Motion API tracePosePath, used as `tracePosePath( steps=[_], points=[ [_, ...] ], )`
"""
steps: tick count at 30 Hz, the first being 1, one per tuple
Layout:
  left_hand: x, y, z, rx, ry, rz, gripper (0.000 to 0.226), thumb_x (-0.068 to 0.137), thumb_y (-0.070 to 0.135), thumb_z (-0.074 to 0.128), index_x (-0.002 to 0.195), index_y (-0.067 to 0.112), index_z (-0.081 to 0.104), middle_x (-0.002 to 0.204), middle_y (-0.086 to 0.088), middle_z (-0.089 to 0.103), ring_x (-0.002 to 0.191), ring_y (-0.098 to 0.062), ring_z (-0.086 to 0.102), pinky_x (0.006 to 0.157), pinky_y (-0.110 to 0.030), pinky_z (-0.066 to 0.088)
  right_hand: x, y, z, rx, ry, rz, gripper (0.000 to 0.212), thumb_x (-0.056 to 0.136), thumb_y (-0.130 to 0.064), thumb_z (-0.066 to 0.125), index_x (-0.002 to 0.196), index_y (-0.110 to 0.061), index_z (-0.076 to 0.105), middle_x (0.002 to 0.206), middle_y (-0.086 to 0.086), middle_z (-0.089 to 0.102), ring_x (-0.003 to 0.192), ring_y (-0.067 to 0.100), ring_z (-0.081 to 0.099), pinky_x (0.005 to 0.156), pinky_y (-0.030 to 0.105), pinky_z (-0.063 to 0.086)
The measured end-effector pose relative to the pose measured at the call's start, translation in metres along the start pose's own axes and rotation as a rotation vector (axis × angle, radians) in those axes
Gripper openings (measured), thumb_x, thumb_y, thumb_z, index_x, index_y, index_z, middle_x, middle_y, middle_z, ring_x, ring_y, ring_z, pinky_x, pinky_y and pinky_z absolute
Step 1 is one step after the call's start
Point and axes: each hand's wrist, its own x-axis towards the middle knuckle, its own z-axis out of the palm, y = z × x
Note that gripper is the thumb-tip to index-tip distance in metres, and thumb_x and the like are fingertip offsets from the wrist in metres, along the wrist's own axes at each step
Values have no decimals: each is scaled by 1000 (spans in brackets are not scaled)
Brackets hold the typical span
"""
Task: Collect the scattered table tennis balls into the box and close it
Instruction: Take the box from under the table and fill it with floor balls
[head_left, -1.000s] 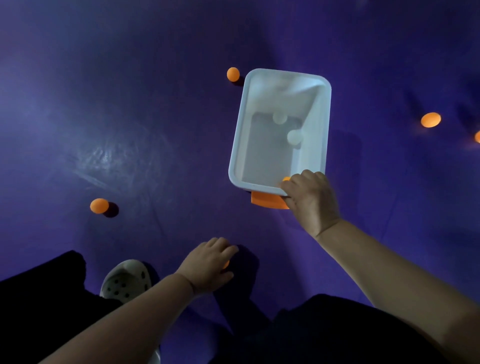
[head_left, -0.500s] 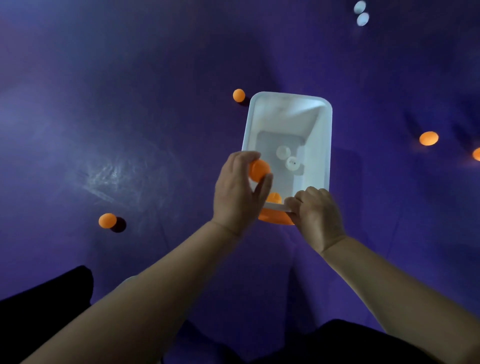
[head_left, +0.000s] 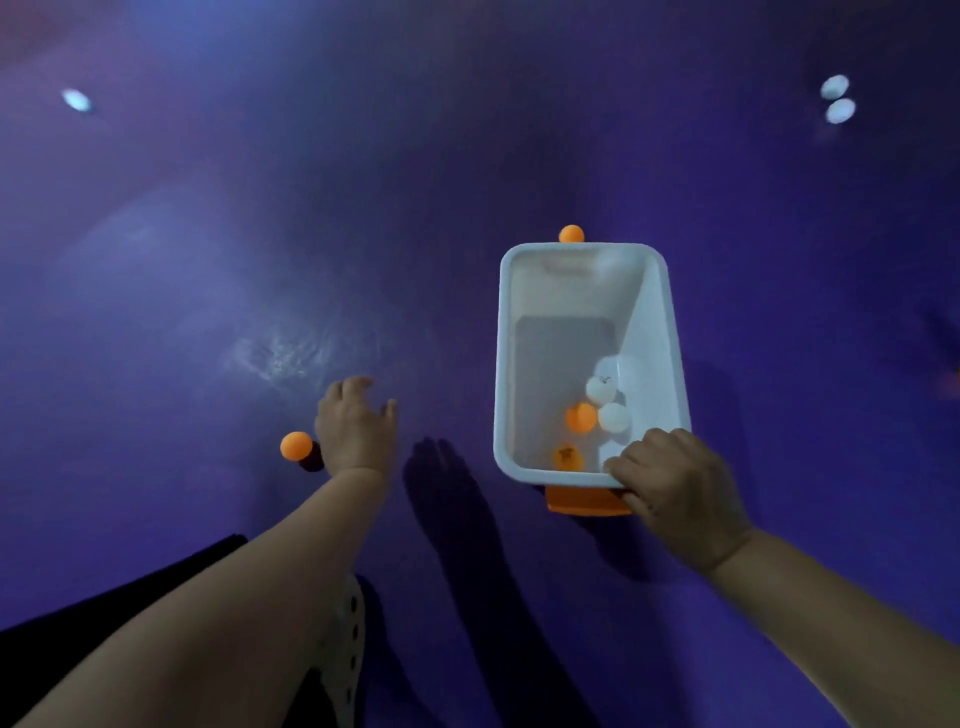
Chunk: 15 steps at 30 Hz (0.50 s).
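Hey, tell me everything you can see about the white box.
The white box is a deep rectangular bin, plastic-looking, with rounded corners and a rolled rim. It sits open, with no lid on, on the purple surface. An orange tab juts from under its near end. The right hand grips its near right corner. Inside lie two orange balls and at least two white balls.

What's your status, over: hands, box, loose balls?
Left hand open beside orange ball. Right hand grips box rim. Box open, balls inside. Second orange ball behind box.
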Motion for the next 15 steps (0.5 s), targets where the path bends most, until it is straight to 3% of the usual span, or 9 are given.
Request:
tracePosePath(
  steps=[6, 8, 10, 15],
  points=[
    [26, -72, -20, 357, -119, -215, 45, 89, 16, 53, 134, 16, 49, 144, -13, 39, 133, -32, 30, 106, -44, 30, 44, -11, 7, 57, 2, -179, 13, 78, -17, 49, 76, -18, 62, 59, 2, 55, 54, 25, 51, 52, 33, 35],
    [34, -88, -22, 292, -189, -286, 44, 91, 14, 49, 135, 15, 49, 147, -15, 32, 134, -35, 29, 106, -45, 32, 50, -13, 11, 46, -13, -194, 20, 81, -21, 48, 69, -18, 64, 59, 2, 56, 54, 24, 51, 53, 33, 33],
    [42, -101, -25, 235, -225, -310, 43, 89, 8, 49, 132, 12, 53, 138, -21, 38, 125, -41, 40, 102, -45, 38, 55, -14, 12, 41, -31, -193, 24, 81, -21, 47, 65, -16, 65, 58, 1, 56, 54, 23, 51, 51, 31, 36],
    [51, -77, -21, 153, -120, -242, 41, 90, 12, 53, 131, 5, 50, 128, -27, 46, 117, -44, 44, 96, -47, 39, 48, -8, 10, 28, -56, -189, 20, 77, -17, 48, 63, -17, 62, 58, 0, 55, 53, 22, 50, 51, 30, 32]
  ],
)
